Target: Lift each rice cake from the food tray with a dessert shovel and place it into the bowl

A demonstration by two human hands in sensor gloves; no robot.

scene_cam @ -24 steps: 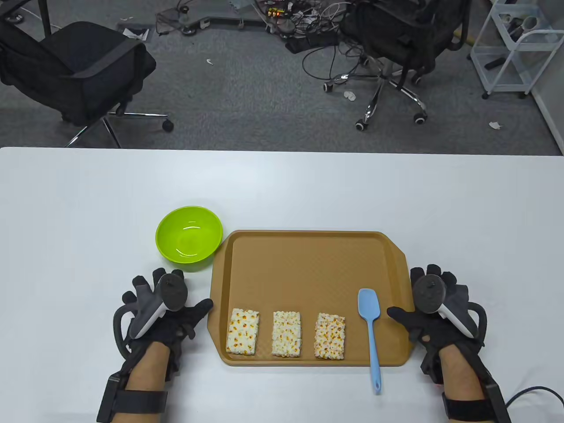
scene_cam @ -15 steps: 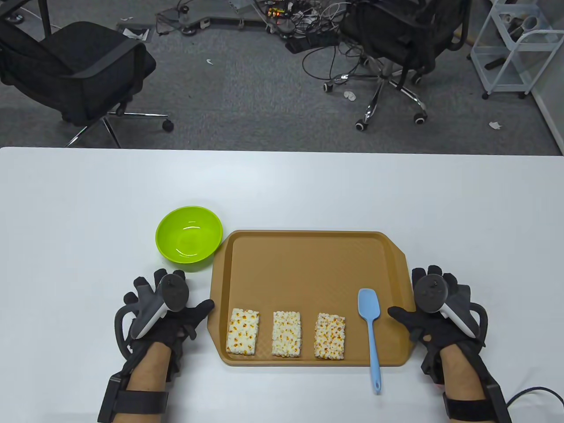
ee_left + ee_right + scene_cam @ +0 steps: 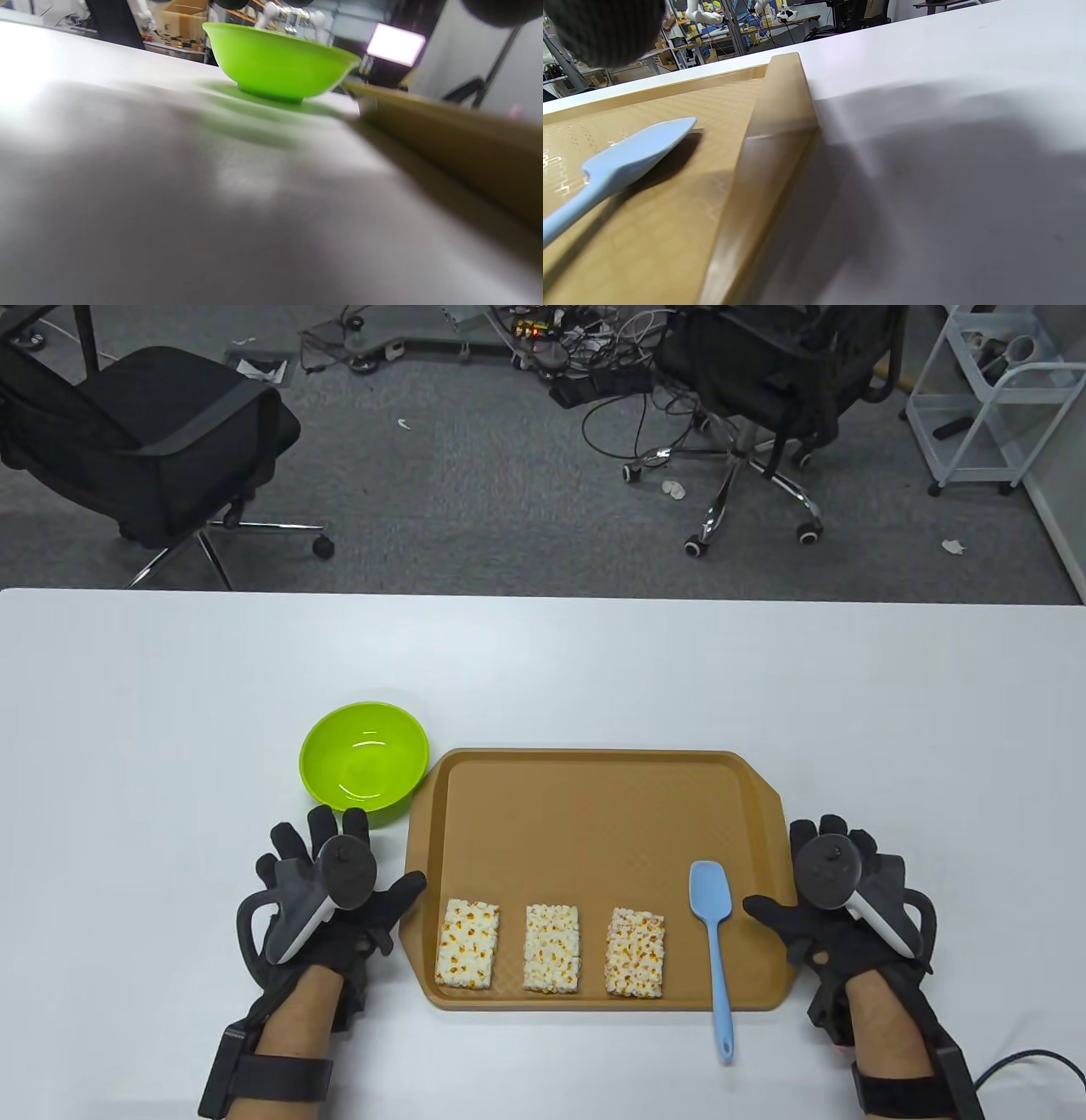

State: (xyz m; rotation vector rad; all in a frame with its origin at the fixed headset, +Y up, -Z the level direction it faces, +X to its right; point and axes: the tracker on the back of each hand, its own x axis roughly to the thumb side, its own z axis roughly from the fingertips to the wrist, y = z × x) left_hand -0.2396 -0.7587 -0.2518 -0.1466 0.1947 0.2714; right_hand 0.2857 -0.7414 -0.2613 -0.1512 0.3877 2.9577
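Your left hand (image 3: 327,899) and right hand (image 3: 840,899) rest spread, holding nothing, flanking the food tray (image 3: 594,789). Three rice cakes (image 3: 551,948) line its near edge; the dessert shovel (image 3: 714,937) overhangs the rim. The green bowl (image 3: 363,765) sits just beyond your left fingertips (image 3: 322,819).

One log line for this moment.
stage: start | left hand: open | right hand: open | shovel: untouched | cakes: on tray | bowl: empty

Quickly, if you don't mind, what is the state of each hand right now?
Left hand: open, fingers spread, holding nothing.
Right hand: open, holding nothing, beside the brown plastic tray.
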